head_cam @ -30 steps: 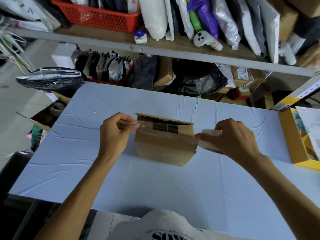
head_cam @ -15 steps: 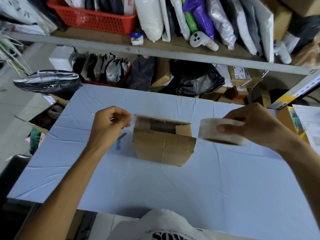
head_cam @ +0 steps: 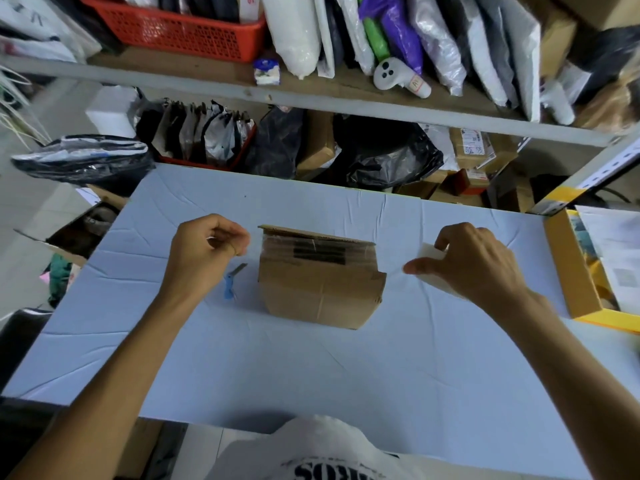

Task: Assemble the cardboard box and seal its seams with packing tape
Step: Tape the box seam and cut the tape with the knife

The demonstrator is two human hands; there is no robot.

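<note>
A small brown cardboard box (head_cam: 320,289) stands in the middle of the pale blue table (head_cam: 311,375). Clear tape stretches across its top, over a dark printed strip. My left hand (head_cam: 207,247) is left of the box, fingers pinched on the free end of the tape. My right hand (head_cam: 474,261) is to the right of the box, gripping the tape roll (head_cam: 431,256), which is mostly hidden under the fingers.
A small blue-handled cutter (head_cam: 232,280) lies on the table between my left hand and the box. A yellow-edged open carton (head_cam: 571,271) sits at the right table edge. Shelves with bags, parcels and a red basket (head_cam: 180,26) rise behind the table.
My right hand lifted the roll away from the box, then came back down lower at the right. The left hand shifted left, uncovering the cutter. The tape now lies across the box top.
</note>
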